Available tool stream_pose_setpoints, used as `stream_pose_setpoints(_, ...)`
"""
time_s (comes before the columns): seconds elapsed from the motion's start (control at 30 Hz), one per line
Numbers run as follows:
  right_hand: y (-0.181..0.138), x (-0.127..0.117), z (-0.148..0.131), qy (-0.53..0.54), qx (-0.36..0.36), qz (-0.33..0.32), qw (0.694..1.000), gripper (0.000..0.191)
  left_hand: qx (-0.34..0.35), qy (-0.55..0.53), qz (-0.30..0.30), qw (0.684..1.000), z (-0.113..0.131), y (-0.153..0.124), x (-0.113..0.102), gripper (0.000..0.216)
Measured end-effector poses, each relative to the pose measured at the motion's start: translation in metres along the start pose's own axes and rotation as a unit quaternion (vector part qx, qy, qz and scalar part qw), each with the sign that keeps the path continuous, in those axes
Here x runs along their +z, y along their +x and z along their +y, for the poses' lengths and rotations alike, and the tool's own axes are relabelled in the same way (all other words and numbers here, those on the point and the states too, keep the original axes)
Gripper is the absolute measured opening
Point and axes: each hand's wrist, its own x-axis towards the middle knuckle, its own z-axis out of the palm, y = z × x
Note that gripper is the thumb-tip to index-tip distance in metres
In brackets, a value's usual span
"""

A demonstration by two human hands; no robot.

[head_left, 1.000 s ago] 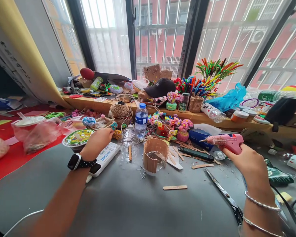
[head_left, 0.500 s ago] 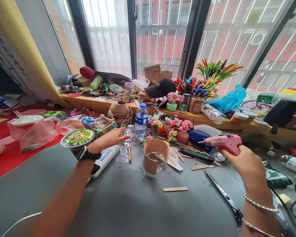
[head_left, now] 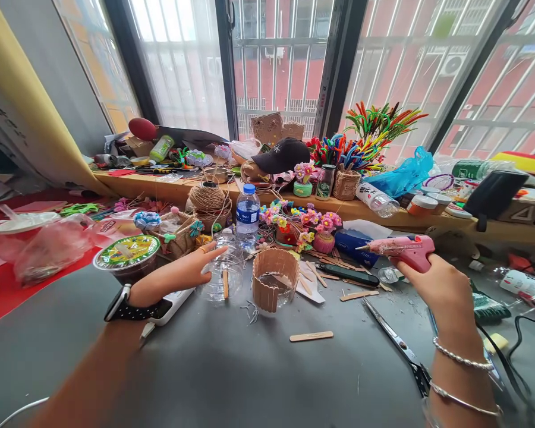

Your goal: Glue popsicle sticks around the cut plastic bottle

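My right hand (head_left: 446, 291) grips a pink hot glue gun (head_left: 403, 246), its nozzle pointing left above the table. Over on the other side, my left hand (head_left: 178, 276) reaches out with its fingers apart beside a clear plastic bottle (head_left: 234, 276); I cannot tell whether they touch. One craft stick (head_left: 225, 284) stands upright against that bottle. To its right sits a clear round container partly ringed with craft sticks (head_left: 265, 294). A single craft stick (head_left: 311, 336) lies flat in front.
Large scissors (head_left: 396, 339) lie open near my right forearm. A white power strip (head_left: 172, 306) is under my left wrist, by a lidded cup (head_left: 127, 255). Behind stand a blue-capped water bottle (head_left: 248, 217), a twine ball (head_left: 207, 199) and yarn flowers (head_left: 325, 223).
My left hand has drawn back slightly to the left and toward me. The view has shifted a little; the glue gun stays held in my right hand.
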Motion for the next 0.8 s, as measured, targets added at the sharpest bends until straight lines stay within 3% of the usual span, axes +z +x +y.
stream_pose_setpoints(0.27, 0.003, -0.008, 0.015, -0.020, 0.079, 0.083, 0.993, 0.049, -0.001, -0.020, -0.037, 0.999, 0.013, -0.032, 0.008, 0.067)
stream_pose_setpoints(0.57, -0.003, -0.008, -0.001, -0.014, 0.061, 0.034, 0.997, 0.047, 0.037, -0.059, -0.036, 0.997, 0.016, -0.032, 0.015, 0.066)
stream_pose_setpoints(0.67, -0.003, -0.004, -0.005, -0.009, 0.043, 0.032, 0.999, 0.046, 0.043, -0.084, -0.037, 0.995, 0.011, -0.034, 0.011, 0.076)
stream_pose_setpoints(0.8, -0.003, 0.002, -0.007, -0.016, 0.034, 0.032, 0.999, 0.046, 0.042, -0.147, 0.034, 0.988, -0.002, -0.021, 0.001, 0.074)
